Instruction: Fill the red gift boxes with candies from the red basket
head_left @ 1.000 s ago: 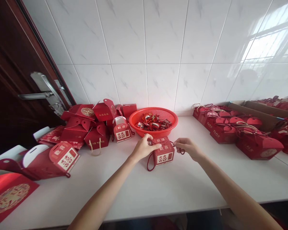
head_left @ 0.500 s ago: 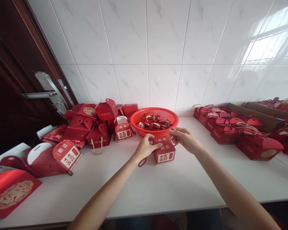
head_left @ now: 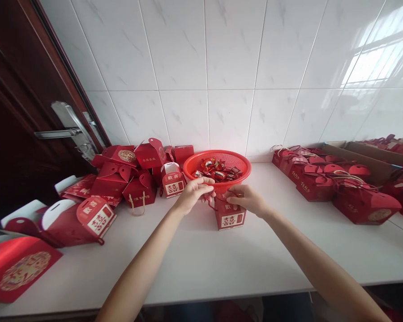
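A small red candy box (head_left: 231,220) with white-and-red double-happiness panels stands upright on the white table (head_left: 201,268). My left hand (head_left: 195,195), just left of its top, pinches a dark red cord (head_left: 211,198) that runs toward the box. At the upper right of the box, my right hand (head_left: 250,201) has its fingers curled against the closed top flaps. The fingers partly cover the flaps, and their exact hold is hard to see. Directly behind the box is a red plastic basket (head_left: 243,167) with wrapped candies (head_left: 218,172) in it.
Several open red boxes (head_left: 109,179) are piled at the left, beside a dark door (head_left: 16,89). Another double-happiness box (head_left: 173,185) stands left of the basket. Closed red boxes with cord handles (head_left: 315,185) line the right side, near a cardboard carton (head_left: 356,154). White tiles cover the wall.
My left hand has drawn away from the box's top, lifting the dark red cord that hung at its left side. My right hand has shifted left and over the flaps.
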### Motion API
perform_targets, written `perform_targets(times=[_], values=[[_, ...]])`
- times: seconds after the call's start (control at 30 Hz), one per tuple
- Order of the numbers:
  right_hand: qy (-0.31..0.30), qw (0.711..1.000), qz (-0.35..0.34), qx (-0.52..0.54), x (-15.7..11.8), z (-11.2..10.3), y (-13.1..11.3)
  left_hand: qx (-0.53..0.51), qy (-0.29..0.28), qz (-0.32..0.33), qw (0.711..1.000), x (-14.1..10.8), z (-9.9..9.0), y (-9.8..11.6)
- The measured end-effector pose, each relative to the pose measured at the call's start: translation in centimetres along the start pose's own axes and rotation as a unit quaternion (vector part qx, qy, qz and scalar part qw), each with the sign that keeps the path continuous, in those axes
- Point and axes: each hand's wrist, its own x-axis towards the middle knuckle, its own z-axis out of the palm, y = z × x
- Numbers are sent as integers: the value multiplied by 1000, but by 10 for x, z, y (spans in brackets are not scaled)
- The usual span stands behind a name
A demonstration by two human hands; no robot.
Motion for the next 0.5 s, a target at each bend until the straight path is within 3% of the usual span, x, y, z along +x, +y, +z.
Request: perform_targets(times=[0.2,0.3,0.43,0.5], values=[[16,1000,17,-18,4,0,-7,-70,-23,47,996,-5,-2,12],[14,1000,24,4,2,-1,-13,-2,-19,74,997,-1,2,6],[21,999,41,3,0,-2,-12,129,43,87,987,4,4,-9],[20,999,38,7,0,-1,-10,190,24,65,979,1,4,-15]])
